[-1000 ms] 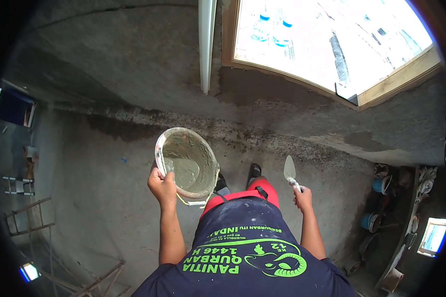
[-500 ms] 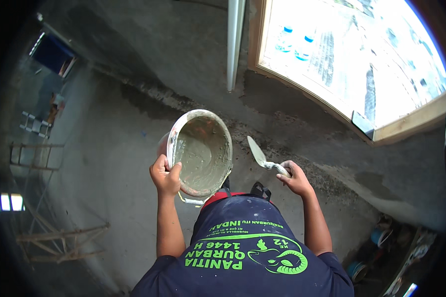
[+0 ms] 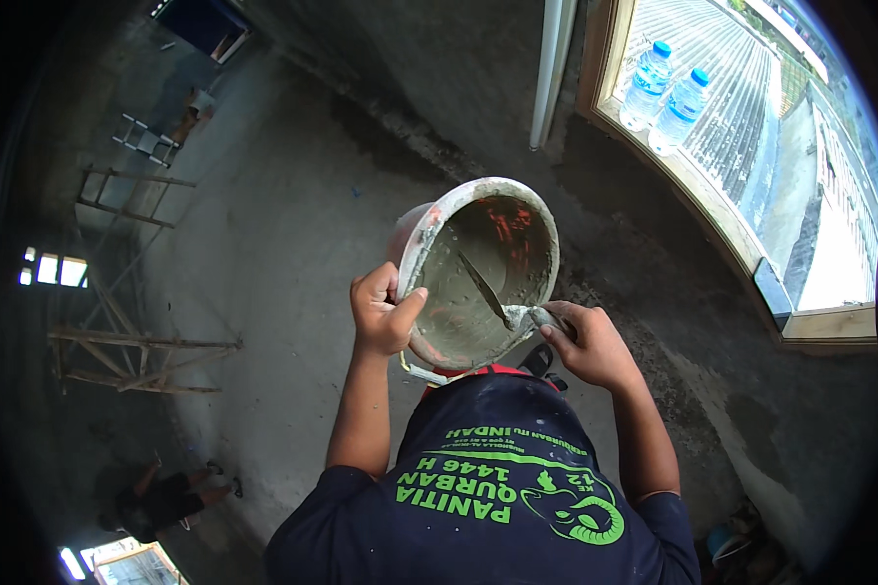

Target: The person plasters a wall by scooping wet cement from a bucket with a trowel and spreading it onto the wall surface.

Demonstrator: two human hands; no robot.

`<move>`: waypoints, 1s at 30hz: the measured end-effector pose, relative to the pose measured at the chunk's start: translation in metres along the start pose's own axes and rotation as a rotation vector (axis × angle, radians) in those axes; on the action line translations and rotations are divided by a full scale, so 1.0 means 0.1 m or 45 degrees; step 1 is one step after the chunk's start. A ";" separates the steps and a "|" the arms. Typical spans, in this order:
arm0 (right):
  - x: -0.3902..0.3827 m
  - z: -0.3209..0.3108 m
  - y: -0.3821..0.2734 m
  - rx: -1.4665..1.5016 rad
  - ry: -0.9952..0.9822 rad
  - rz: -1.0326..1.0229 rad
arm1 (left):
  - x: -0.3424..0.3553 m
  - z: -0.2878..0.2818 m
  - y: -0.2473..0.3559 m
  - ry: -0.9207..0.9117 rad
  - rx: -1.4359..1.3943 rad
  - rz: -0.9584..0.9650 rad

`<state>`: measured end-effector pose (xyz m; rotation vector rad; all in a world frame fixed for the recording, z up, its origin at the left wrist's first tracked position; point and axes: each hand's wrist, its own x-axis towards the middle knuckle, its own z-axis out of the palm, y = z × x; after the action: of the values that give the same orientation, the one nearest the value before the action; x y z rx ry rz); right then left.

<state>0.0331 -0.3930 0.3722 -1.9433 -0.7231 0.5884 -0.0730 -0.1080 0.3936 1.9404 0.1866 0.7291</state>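
My left hand (image 3: 384, 308) is closed on the left rim of a bucket (image 3: 409, 239), with the thumb over the edge. The bucket hangs tilted in front of me, and wet grey mortar (image 3: 444, 283) coats its inside and lies in it. Red patches show through on its far inner wall. Closed round the handle of a pointed trowel (image 3: 482, 286), my right hand (image 3: 592, 345) is at the bucket's near right rim. The trowel's blade reaches inside the bucket; whether it touches the mortar I cannot tell. The bucket's wire handle (image 3: 427, 374) hangs at the near side.
Two water bottles (image 3: 679, 110) stand on the wooden window sill (image 3: 698, 210) at the right, with a dark flat object (image 3: 773, 292) farther along. A pale pipe (image 3: 553, 73) runs down the wall. Wooden scaffolding (image 3: 146, 336) stands left; another person (image 3: 161, 502) is at lower left.
The trowel has moved from outside the bucket, on its right, to inside it. My right hand has come close to the rim. The whole view has shifted, showing another person at lower left.
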 end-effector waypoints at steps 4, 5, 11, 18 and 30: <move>0.11 0.12 -0.06 -0.028 0.050 0.104 | 0.06 0.00 -0.03 -0.083 -0.009 0.003; 0.16 0.11 -0.10 -0.024 0.064 0.105 | 0.08 0.00 -0.05 -0.114 -0.003 0.036; 0.37 0.37 -0.24 -0.174 0.374 0.002 | 0.33 -0.13 -0.15 -0.193 -0.159 0.096; 0.66 0.70 -0.42 -0.361 0.249 -0.196 | 0.66 -0.23 -0.18 -0.252 -0.438 0.006; 0.93 0.79 -0.50 -0.573 0.150 -0.165 | 0.92 -0.54 -0.27 -0.276 -0.265 0.114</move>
<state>0.0349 -0.2617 0.3728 -2.2964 -0.9588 0.2396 -0.0249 -0.0141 0.4245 1.8209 -0.1062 0.5672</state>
